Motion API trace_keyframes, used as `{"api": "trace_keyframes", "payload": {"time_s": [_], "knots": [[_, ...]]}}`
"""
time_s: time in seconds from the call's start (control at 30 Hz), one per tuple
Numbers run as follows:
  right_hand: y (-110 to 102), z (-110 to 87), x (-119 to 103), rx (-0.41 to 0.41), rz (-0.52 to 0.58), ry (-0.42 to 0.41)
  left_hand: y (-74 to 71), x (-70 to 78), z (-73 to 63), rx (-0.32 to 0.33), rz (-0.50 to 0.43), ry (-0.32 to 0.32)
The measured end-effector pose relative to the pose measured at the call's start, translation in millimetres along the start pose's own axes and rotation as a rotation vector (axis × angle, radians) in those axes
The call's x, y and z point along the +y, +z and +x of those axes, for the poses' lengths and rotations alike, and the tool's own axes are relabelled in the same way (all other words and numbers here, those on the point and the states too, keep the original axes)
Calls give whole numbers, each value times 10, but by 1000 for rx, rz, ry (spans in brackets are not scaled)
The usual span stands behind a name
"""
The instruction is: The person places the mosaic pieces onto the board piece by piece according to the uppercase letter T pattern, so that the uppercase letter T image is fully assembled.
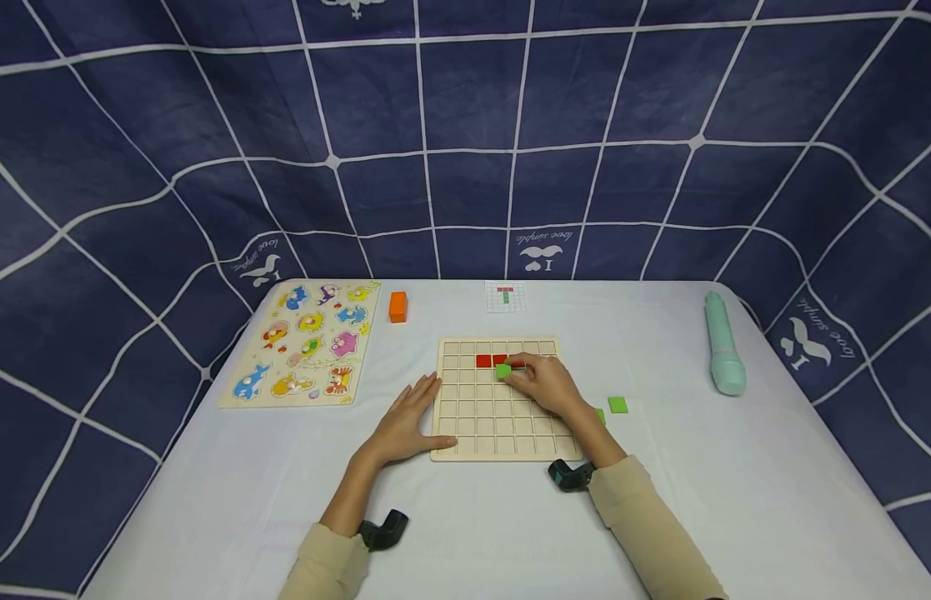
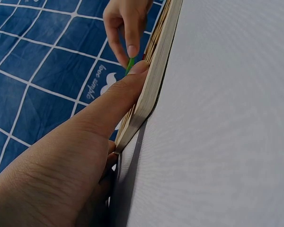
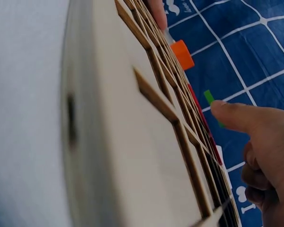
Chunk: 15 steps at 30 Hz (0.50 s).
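Observation:
A wooden grid board (image 1: pixel 476 425) lies flat with red square tiles (image 1: pixel 483 361) set in a row near its far side. My right hand (image 1: pixel 543 382) pinches a green square tile (image 1: pixel 503 371) between thumb and fingertips, just over the board and beside the red row. In the right wrist view the same green tile (image 3: pixel 208 97) stands out past the thumb. My left hand (image 1: pixel 407 423) rests at the board's left edge, fingers extended along it. Its thumb (image 2: pixel 128 87) lies on the rim in the left wrist view.
Another green tile (image 1: pixel 618 405) lies right of the board, with one more partly hidden by the right forearm. Behind the board sits a small pattern card (image 1: pixel 516 305). An orange block (image 1: pixel 398 307) and sea-animal puzzle (image 1: pixel 307 387) are left; a mint-green flashlight-shaped object (image 1: pixel 723 346) is right.

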State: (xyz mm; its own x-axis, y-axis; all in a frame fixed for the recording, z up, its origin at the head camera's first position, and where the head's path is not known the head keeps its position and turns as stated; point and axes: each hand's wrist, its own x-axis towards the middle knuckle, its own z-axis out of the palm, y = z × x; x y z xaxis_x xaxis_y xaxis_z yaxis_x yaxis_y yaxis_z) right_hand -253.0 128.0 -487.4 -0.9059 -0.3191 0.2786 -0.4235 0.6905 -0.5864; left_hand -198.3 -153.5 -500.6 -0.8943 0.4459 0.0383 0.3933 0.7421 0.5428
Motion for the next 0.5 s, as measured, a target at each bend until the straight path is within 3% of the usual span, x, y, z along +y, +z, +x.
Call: {"api": "trace_keyframes", "payload": {"time_s": [0.27,0.5], "knots": [[57,0,26,-17,-75,-13,13,-1,4,1,6,-3],[64,-5,26,-24,-63,-8,23,-10,8,12,12,3]]}}
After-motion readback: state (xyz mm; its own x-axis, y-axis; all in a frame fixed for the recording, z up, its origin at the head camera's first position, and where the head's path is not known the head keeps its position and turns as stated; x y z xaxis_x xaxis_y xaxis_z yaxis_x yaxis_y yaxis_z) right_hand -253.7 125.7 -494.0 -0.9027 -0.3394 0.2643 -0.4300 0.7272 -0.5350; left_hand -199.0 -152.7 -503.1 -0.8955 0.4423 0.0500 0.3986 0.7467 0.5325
